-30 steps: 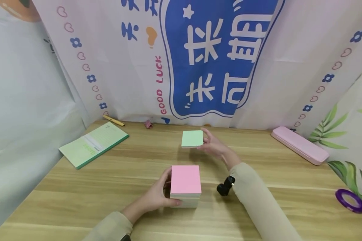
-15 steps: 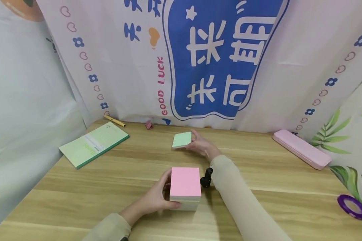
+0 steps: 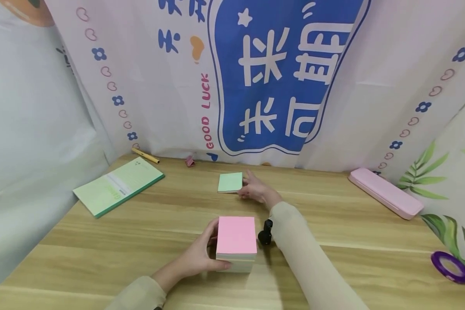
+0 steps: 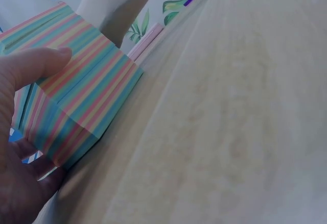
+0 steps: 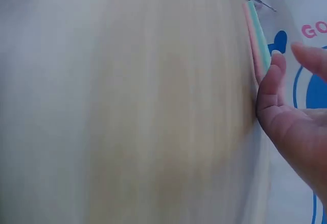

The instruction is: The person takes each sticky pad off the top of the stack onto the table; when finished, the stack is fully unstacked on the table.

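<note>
My left hand grips a tall block of sticky notes with a pink top sheet, standing on the table. In the left wrist view, the thumb presses one side of the block, which shows pink, yellow and teal layers, while the other fingers reach around behind. Farther back, a thin sticky note pad with a mint-green top lies flat. My right hand is at its right edge. In the right wrist view, one digit rests by the end of the pad and another finger is raised apart from it.
On the left lies a green notebook, with a yellow pen and a pink binder clip behind. A pink case and a purple ring-shaped roll lie on the right. A printed cloth hangs along the table's back edge.
My right hand moved left with the mint-green pad, set it down flat at the back, and its fingers loosened from it. The left hand stays on the pink-topped block.
</note>
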A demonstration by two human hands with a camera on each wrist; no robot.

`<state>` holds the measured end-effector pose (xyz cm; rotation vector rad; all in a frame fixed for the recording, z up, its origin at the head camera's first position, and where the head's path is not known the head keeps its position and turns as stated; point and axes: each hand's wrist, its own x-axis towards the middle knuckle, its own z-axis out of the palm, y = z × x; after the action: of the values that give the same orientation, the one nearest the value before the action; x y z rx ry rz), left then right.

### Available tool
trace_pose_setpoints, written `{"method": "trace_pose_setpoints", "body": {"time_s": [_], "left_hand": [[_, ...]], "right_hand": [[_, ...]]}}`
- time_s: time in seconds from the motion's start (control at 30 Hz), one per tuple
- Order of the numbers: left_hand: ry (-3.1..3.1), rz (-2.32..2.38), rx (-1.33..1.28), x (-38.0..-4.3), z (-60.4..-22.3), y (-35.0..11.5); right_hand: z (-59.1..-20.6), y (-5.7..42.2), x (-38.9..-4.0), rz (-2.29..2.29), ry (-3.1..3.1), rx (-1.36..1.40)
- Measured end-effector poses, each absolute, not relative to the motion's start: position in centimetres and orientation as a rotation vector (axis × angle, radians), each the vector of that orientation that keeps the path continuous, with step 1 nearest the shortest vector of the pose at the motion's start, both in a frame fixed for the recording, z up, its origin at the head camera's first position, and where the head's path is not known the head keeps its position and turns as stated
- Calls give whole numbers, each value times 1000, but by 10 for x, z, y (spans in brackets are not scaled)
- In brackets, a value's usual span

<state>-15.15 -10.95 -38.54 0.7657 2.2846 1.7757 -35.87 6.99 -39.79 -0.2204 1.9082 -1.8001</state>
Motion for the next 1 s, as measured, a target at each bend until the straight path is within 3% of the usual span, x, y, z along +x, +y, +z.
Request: {"method": "trace_pose_setpoints", "body": {"time_s": [0.53,1.0], "left_hand": [[2312,1790,776,-158,-400,-109],[2325,1781,765,-164,-412,-111]], "right_hand": [[-348,132,-280,-1944,1797,-666],[-355,132,-205,-1641,2026,-969]]}}
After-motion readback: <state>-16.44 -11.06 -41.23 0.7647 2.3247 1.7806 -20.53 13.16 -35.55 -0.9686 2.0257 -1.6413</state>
